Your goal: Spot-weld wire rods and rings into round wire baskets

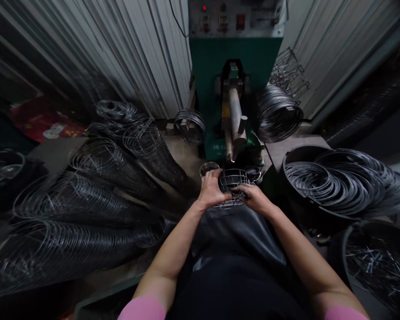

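Note:
A small round wire basket (232, 183) rests on my dark apron (235, 231) just below the green welding machine (235, 66). Fingers of my left hand (210, 191) curl over the basket's left rim and grip it. On the right rim, my right hand (253, 198) pinches the wires with closed fingers. The machine's metal electrode arm (235, 118) points down toward the basket. A loose wire ring (209, 168) lies beside my left hand.
Long stacks of wire rings (86, 204) lie across the left side. A black tub of coiled rings (340, 182) stands at the right, with a second tub of short wire pieces (376, 262) nearer. More ring bundles (278, 113) hang beside the machine. Corrugated metal walls (136, 49) stand behind.

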`<state>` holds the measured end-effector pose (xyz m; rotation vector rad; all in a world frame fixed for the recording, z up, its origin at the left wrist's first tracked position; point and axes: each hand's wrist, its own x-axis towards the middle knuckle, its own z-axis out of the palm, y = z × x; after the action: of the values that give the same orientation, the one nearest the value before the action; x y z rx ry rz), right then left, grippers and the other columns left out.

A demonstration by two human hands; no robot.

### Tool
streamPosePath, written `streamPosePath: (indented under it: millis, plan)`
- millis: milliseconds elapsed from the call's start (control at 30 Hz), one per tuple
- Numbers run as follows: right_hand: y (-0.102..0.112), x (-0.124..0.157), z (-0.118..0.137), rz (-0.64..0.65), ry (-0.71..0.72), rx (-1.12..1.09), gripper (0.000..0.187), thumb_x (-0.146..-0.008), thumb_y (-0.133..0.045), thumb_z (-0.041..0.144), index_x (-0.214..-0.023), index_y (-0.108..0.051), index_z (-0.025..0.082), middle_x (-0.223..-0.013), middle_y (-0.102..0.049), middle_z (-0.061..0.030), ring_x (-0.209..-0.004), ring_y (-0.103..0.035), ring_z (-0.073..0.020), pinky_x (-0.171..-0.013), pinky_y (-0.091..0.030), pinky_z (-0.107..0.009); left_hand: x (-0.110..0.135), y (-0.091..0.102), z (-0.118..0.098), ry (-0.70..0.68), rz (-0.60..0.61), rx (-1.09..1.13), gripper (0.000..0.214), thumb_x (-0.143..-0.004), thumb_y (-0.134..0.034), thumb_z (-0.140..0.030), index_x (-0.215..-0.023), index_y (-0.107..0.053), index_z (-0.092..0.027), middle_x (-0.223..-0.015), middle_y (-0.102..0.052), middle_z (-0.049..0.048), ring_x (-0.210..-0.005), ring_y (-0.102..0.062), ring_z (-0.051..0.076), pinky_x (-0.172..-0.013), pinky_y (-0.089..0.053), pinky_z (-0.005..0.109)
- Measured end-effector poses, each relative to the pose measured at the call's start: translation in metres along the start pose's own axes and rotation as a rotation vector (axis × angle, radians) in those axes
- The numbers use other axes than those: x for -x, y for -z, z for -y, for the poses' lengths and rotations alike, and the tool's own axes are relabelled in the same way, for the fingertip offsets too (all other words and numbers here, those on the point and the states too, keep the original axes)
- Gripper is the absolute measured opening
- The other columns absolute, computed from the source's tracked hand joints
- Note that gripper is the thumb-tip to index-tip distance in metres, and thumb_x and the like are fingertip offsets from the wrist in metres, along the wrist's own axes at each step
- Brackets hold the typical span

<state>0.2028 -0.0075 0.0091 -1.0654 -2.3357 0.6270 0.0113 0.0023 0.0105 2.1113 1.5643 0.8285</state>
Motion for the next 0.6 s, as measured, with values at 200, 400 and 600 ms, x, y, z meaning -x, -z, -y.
streamPosePath:
  millis: [200,400,600]
  plan:
    - [-0.002,-0.01,-0.005,-0.008,-0.017,0.016,0.05,-0.062,-0.046,-0.005,-0.1,-0.065,0.021,-0.095,-0.067,-0.005,-0.09,-0.063,-0.0172,-0.078,-0.05,-0.03,-0.018,-0.002,0.01,-0.009,0.033,0.02,0.084,-0.046,-0.076,-0.031,-0.122,-0.04,-0.021,-0.117,-0.048,0.009,-0.11,-0.044,0.03,-0.095,-0.037,0.045]
    - [-0.001,-0.025,-0.015,-0.06,-0.02,0.053,0.046,-0.063,-0.045,-0.004,-0.096,-0.065,0.02,-0.094,-0.067,-0.0057,-0.088,-0.063,-0.0172,-0.077,-0.05,-0.029,-0.04,0.0,0.014,-0.033,0.05,0.013,0.082,-0.046,-0.076,-0.03,-0.12,-0.043,-0.018,-0.115,-0.048,0.0101,-0.109,-0.044,0.031,-0.094,-0.038,0.046]
    - [0.009,-0.043,-0.022,-0.067,-0.055,0.105,0.04,-0.066,-0.047,-0.003,-0.094,-0.065,0.019,-0.094,-0.068,-0.0063,-0.088,-0.064,-0.0186,-0.078,-0.05,-0.029,-0.064,-0.004,0.02,0.003,0.061,0.039,0.083,-0.046,-0.078,-0.034,-0.12,-0.045,-0.015,-0.112,-0.05,0.0111,-0.107,-0.046,0.031,-0.093,-0.04,0.043]
